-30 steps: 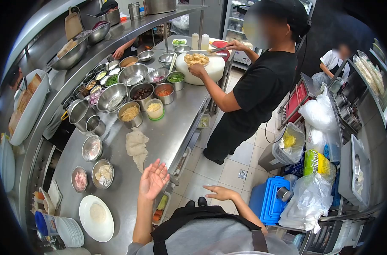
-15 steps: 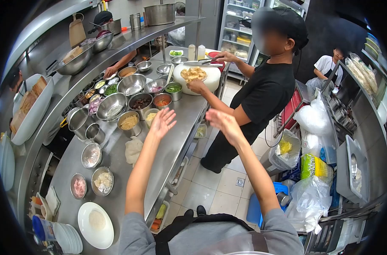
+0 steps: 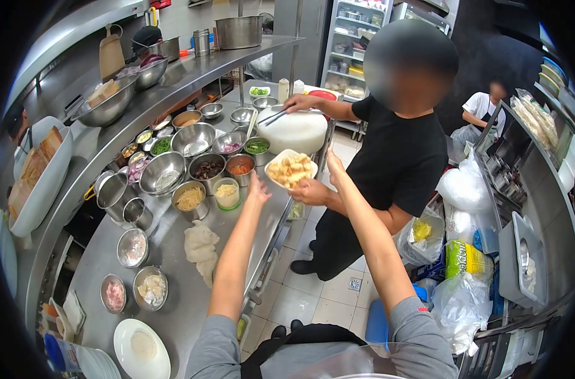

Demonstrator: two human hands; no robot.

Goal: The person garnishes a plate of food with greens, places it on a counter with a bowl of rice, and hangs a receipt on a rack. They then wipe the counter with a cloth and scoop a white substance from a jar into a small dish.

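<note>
Swung nearer since the earlier moment, the white bowl [image 3: 289, 152] of golden chunks [image 3: 290, 170] sits in a co-worker's hand [image 3: 310, 191], between the person's left hand [image 3: 258, 191] and right hand [image 3: 335, 168]. Both look empty, fingers extended and unclenched, just beside it. I'd say reaching is the step; a hold would call for both palms closing in. On the counter [image 3: 173, 259], a tin [image 3: 195, 214] holds yellow strips [image 3: 190, 198], a tub [image 3: 226, 201] pale shreds [image 3: 225, 190].

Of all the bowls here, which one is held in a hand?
The white bowl of golden pieces, in the co-worker's hand, between the wearer's left hand and right hand. Other visible bowls rest on the table or shelf.
</note>
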